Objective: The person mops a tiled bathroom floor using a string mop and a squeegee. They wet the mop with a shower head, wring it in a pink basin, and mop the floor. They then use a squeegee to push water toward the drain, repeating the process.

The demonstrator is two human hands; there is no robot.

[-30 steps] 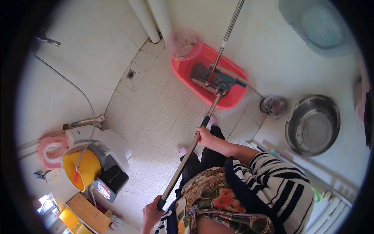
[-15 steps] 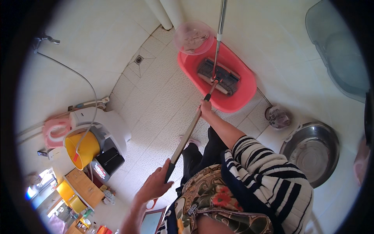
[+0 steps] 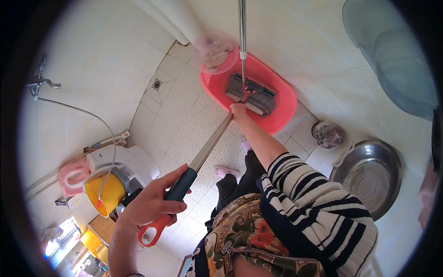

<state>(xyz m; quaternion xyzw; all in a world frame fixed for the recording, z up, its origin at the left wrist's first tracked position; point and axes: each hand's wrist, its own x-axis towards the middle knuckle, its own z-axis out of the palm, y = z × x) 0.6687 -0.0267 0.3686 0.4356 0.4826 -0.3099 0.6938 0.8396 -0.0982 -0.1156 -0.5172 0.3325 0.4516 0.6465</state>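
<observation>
My left hand (image 3: 157, 194) is wrapped round the dark green grip of a mop (image 3: 210, 145) with a silvery pole and a red hanging loop. Further down the same pole, my right hand (image 3: 238, 111) closes on it near the rim of a pink-red plastic tub (image 3: 282, 121). The pole slants away from me to the tub, where its lower end meets flat grey mop heads (image 3: 262, 100). A second pole (image 3: 242, 32) rises from there toward the wall. How the heads lie on each other I cannot tell.
A translucent pink basin (image 3: 215, 53) overlaps the tub's far left end. At right sit a steel basin (image 3: 369, 180) and a bag-covered bundle (image 3: 329, 135). A yellow bucket (image 3: 106, 194) stands at left, below a wall tap (image 3: 44, 84) with hose. A floor drain (image 3: 157, 84) lies near the wall.
My left hand has come nearer and left with the mop's grip, and its red loop now shows fully. My right hand stays on the pole by the tub. The view has shifted slightly.
</observation>
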